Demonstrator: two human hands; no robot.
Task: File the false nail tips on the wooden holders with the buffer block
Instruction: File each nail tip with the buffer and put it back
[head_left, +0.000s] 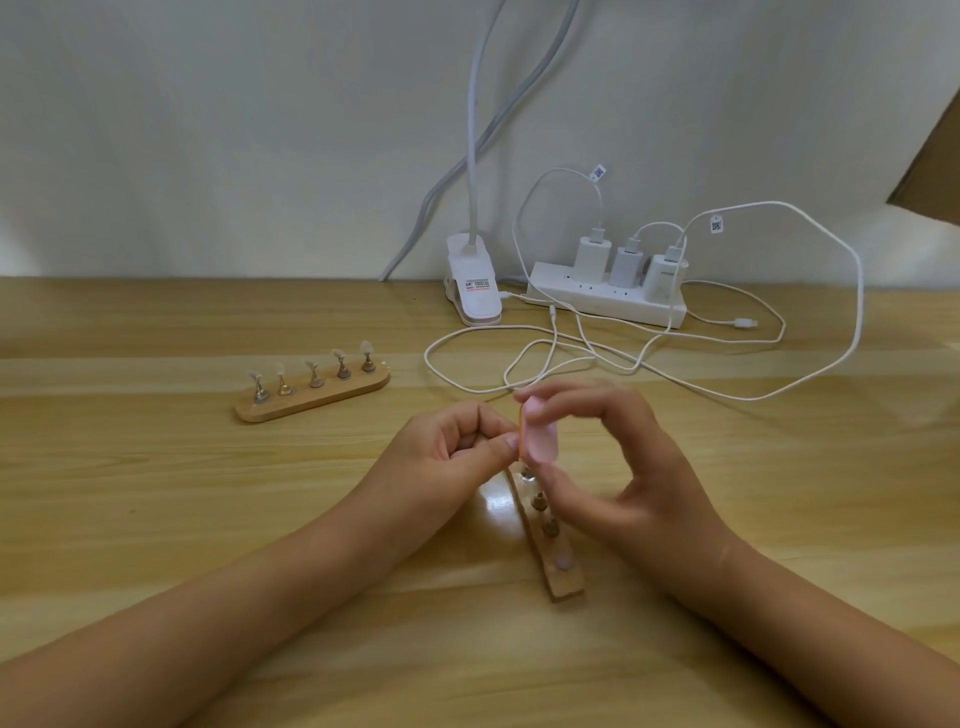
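Observation:
A pink buffer block with an orange side is held upright by my right hand, index finger on its top end and thumb at its bottom end. My left hand has curled fingers, and its thumb and fingertips pinch something small against the block's orange side; what it is stays hidden. Directly below lies a wooden holder running toward me, with several metal stands and nail tips, partly covered by my right hand. A second wooden holder with several nail tips on stands sits at the left, untouched.
A white power strip with three chargers stands at the back, its white cables looping over the wooden table just behind my hands. A white clip lamp base stands next to the strip. A wall rises behind.

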